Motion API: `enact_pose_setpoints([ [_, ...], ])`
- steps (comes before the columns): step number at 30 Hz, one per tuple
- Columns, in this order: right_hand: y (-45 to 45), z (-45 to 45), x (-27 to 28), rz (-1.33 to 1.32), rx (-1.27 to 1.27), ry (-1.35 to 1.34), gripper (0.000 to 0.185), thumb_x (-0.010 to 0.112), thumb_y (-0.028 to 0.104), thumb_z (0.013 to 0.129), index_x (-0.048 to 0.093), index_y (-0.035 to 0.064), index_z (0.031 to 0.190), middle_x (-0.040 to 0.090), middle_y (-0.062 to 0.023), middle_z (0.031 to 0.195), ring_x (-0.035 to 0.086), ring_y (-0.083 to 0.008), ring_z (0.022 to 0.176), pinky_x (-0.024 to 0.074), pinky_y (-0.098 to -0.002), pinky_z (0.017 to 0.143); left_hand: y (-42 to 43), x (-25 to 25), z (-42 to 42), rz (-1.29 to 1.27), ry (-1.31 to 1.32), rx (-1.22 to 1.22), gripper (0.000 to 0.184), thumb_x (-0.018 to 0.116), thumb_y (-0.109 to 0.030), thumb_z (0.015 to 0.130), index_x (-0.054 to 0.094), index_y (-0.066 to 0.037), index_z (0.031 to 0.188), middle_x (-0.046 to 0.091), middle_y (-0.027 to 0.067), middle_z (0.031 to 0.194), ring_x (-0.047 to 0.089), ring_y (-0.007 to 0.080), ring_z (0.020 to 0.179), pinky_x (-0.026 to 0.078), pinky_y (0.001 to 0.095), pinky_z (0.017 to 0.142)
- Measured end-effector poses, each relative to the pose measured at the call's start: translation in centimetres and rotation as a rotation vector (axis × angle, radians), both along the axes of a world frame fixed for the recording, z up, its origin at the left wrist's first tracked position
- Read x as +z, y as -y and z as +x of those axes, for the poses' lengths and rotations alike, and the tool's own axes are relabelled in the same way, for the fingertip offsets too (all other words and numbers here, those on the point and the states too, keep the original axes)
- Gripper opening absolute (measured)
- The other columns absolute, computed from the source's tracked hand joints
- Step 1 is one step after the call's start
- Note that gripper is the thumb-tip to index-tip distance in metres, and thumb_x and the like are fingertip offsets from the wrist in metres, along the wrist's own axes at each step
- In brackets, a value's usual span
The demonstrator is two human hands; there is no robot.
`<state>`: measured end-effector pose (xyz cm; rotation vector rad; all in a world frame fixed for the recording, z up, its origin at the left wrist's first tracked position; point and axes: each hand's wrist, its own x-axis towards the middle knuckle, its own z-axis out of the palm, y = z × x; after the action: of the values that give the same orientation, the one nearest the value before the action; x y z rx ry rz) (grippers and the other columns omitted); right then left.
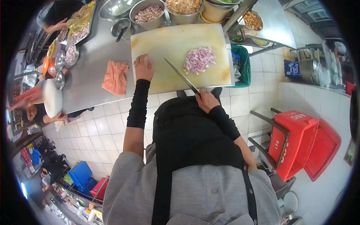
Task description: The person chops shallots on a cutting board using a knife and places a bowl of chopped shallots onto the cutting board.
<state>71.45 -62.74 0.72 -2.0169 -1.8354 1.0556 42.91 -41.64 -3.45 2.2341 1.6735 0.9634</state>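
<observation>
My right hand (207, 101) is closed around the handle of a kitchen knife (182, 76), whose long blade points up and left across the cutting board (168, 41). On the left part of that board rests my left hand (144, 68), fingers curled. Something small and pale shows at its fingertips, too hidden to name. A heap of chopped pinkish-purple onion (200, 60) lies on the right side of the board, to the right of the blade. Left of my left hand, an orange cloth (115, 78) lies crumpled on the metal table.
Beyond the board stand a pot of chopped onion (149, 14) and a pot of yellowish-brown food (183, 6). A green-lined bin (242, 65) is at the board's right. Other people work at the left, one near a white round board (52, 98). A red crate (290, 144) stands lower right.
</observation>
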Motion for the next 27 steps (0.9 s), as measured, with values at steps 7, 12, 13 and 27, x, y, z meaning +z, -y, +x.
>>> enact_pose_setpoints([
  [7,-3.4,0.0,-1.0,0.082,-0.036,-0.025,0.034,0.055,0.027,0.101,0.057,-0.0071,0.098,0.066,-0.0364,0.084,0.065,-0.0551,0.085,0.0505,-0.0632,0.080,0.3,-1.7,0.5,-0.131,0.095,-0.025,0.022,0.064,-0.002,0.084,0.061,-0.007,0.105,0.063,0.0177,0.103,0.060,0.0407,0.101,0.045,0.0518,0.092],
  [12,-3.0,0.7,-2.6,0.154,-0.188,0.090,0.032,0.060,0.028,0.100,0.055,-0.0041,0.099,0.062,-0.0336,0.076,0.062,-0.0543,0.077,0.0478,-0.0630,0.071,2.8,-2.8,5.0,-0.101,0.114,-0.165,0.024,0.060,0.002,0.085,0.060,-0.006,0.108,0.061,0.0177,0.107,0.057,0.0420,0.104,0.046,0.0530,0.092],
  [13,-2.6,0.5,-2.7,0.178,-0.177,0.078,0.033,0.059,0.029,0.101,0.054,-0.0037,0.099,0.063,-0.0342,0.076,0.062,-0.0546,0.076,0.0478,-0.0634,0.070,3.6,-2.2,6.0,-0.102,0.104,-0.238,0.024,0.060,0.003,0.086,0.060,-0.005,0.109,0.062,0.0175,0.107,0.058,0.0407,0.104,0.047,0.0502,0.092],
  [27,0.2,0.4,0.4,0.068,-0.127,0.107,0.030,0.054,0.027,0.103,0.053,-0.0026,0.108,0.067,-0.0323,0.076,0.066,-0.0523,0.071,0.0538,-0.0623,0.065,5.5,-0.3,8.5,-0.128,0.273,-0.512,0.026,0.070,0.001,0.086,0.061,-0.003,0.109,0.062,0.0152,0.109,0.064,0.0349,0.101,0.056,0.0413,0.086],
])
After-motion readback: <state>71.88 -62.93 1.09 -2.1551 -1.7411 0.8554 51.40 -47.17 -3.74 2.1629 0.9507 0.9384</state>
